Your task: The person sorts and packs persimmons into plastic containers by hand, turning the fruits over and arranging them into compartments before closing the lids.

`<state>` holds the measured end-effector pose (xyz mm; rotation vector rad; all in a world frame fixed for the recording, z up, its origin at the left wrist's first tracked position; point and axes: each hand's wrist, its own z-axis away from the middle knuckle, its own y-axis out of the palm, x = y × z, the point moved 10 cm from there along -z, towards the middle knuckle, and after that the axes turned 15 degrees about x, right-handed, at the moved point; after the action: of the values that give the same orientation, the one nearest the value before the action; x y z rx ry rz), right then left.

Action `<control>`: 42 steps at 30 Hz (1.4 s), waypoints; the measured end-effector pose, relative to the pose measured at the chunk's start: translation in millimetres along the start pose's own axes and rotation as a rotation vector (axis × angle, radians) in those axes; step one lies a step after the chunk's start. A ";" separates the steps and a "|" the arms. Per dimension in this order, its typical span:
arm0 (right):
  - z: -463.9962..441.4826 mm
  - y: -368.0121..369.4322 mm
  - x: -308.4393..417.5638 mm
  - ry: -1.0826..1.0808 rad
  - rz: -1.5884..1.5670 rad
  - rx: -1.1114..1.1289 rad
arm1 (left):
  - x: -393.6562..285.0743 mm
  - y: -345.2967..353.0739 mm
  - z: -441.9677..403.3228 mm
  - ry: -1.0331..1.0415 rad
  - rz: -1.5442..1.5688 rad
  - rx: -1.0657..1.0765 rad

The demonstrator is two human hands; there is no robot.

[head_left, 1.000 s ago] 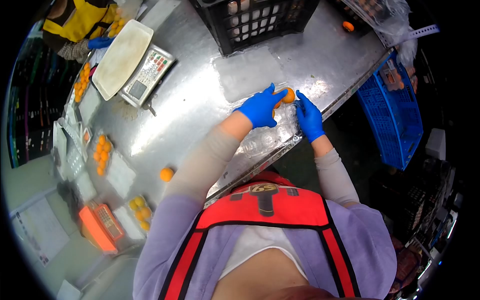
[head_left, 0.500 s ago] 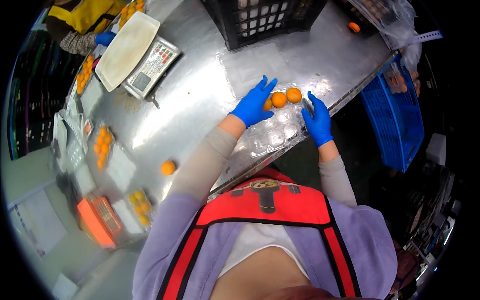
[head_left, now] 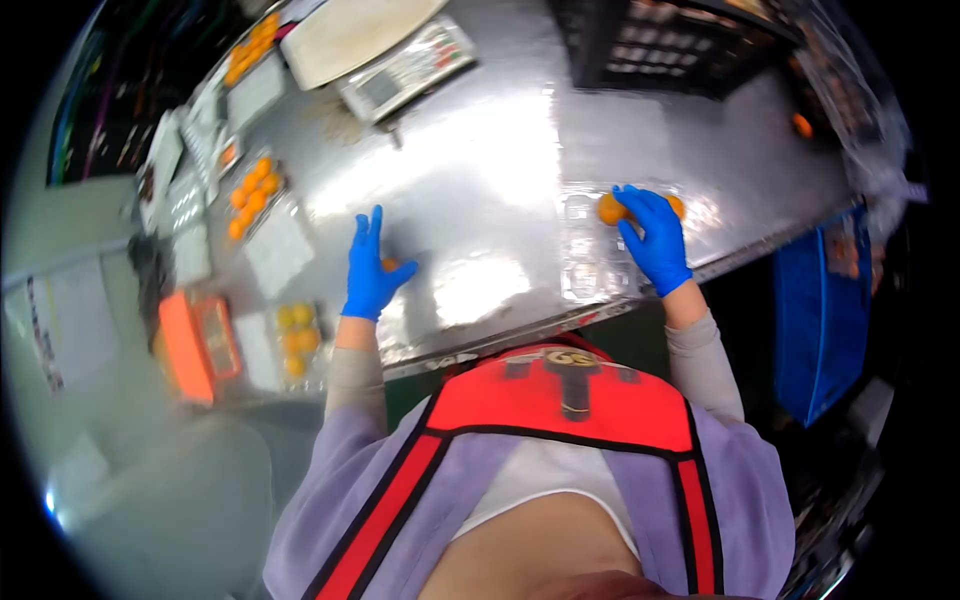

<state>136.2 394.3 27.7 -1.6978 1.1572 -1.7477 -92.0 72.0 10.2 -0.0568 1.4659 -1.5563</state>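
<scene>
My left hand [head_left: 371, 272], in a blue glove, has its fingers spread. It is at a loose orange [head_left: 390, 264] on the metal table, and the hand covers most of that fruit. Over a clear plastic tray [head_left: 583, 282] with round hollows, my right hand [head_left: 655, 240], also blue-gloved, curves its thumb and fingers around an orange [head_left: 609, 209] in the tray's far row. Another orange [head_left: 676, 206] shows past the back of this hand. Whatever lies beneath the palm is hidden.
A weighing scale [head_left: 410, 70] and a black crate [head_left: 680, 50] stand at the back. Packed oranges [head_left: 254, 198], yellowish fruit [head_left: 297, 338] and an orange-coloured device [head_left: 188, 345] are at left. A blue crate [head_left: 820, 320] sits beyond the table's right edge.
My left hand has left the tray and moved left to the loose orange. My right hand has come from beside the tray onto its oranges. The camera view has turned left.
</scene>
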 end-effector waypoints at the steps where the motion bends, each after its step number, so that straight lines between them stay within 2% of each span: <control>1: -6.7 11.6 0.8 -0.008 0.021 0.053 | 21.1 0.7 17.2 -0.104 0.027 0.027; 3: -13.1 23.8 -5.8 0.024 0.113 0.101 | 34.5 -2.4 39.4 -0.133 -0.029 -0.015; 7: -15.1 25.5 -11.7 0.032 0.124 0.123 | 48.4 15.1 52.1 -0.180 0.116 -0.028; 10: -17.1 22.4 -15.2 0.049 0.040 0.113 | 51.6 20.2 50.1 -0.107 0.119 -0.160; 13: -15.4 21.2 -23.1 0.047 -0.009 0.042 | 66.1 28.4 50.0 -0.193 0.124 -0.137; 15: -15.1 26.5 -28.6 0.075 -0.001 0.087 | 57.8 25.8 52.1 -0.141 0.197 -0.174; 16: -14.2 26.8 -34.2 0.110 0.004 0.128 | 45.0 21.1 49.5 -0.088 0.268 -0.204; 17: -15.2 27.9 -29.0 0.073 0.141 0.169 | 31.2 22.1 44.3 -0.058 0.333 -0.177; 19: -13.5 16.8 -14.9 0.033 0.306 0.138 | -12.9 26.1 24.8 0.063 0.448 -0.112; 23: 2.1 -8.3 -9.1 0.002 0.269 -0.027 | -129.2 54.4 -17.8 0.406 0.283 -0.065; 25: 26.1 -29.4 -42.1 0.173 -0.057 -0.220 | -172.4 70.5 -37.9 0.476 0.307 -0.012; 27: 49.6 -38.6 -64.0 0.230 -0.009 -0.274 | -199.2 88.6 -62.1 0.486 0.229 0.020; 28: 65.0 -39.8 -87.2 0.357 -0.036 -0.309 | -204.5 96.9 -73.9 0.503 0.223 0.032; 29: 81.1 -40.0 -107.8 0.485 -0.067 -0.346 | -203.0 111.7 -88.2 0.470 0.179 0.065; 30: 92.0 -33.8 -124.3 0.593 -0.252 -0.348 | -201.8 126.5 -96.7 0.438 0.133 0.100; 31: 96.5 -35.1 -128.5 0.611 -0.252 -0.370 | -203.7 134.0 -98.5 0.459 0.126 0.116; 33: 98.2 -15.7 -149.9 0.653 -0.621 -0.345 | -196.7 141.0 -105.3 0.437 0.151 0.158; 35: 86.3 -6.9 -157.7 0.624 -0.772 -0.287 | -187.1 134.8 -104.2 0.393 0.167 0.040; 37: 71.1 2.0 -184.2 0.650 -0.782 -0.255 | -149.7 152.2 -111.5 0.111 0.730 0.140; 39: 48.7 9.3 -188.0 0.654 -0.984 -0.282 | -119.4 181.6 -124.3 -0.025 0.855 0.269; 40: 38.0 10.0 -187.8 0.643 -1.005 -0.301 | -143.8 162.8 -108.5 -0.066 0.906 0.318; 41: 32.9 24.6 -190.7 0.739 -1.162 -0.166 | -145.6 164.2 -105.7 -0.049 0.904 0.322; 42: 28.5 24.3 -189.0 0.739 -1.124 -0.163 | -143.9 171.6 -105.0 -0.057 0.925 0.367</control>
<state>186.0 523.2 -106.5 -2.0373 0.5320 -3.2218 21.9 274.2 -75.4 0.6912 0.9109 -0.9976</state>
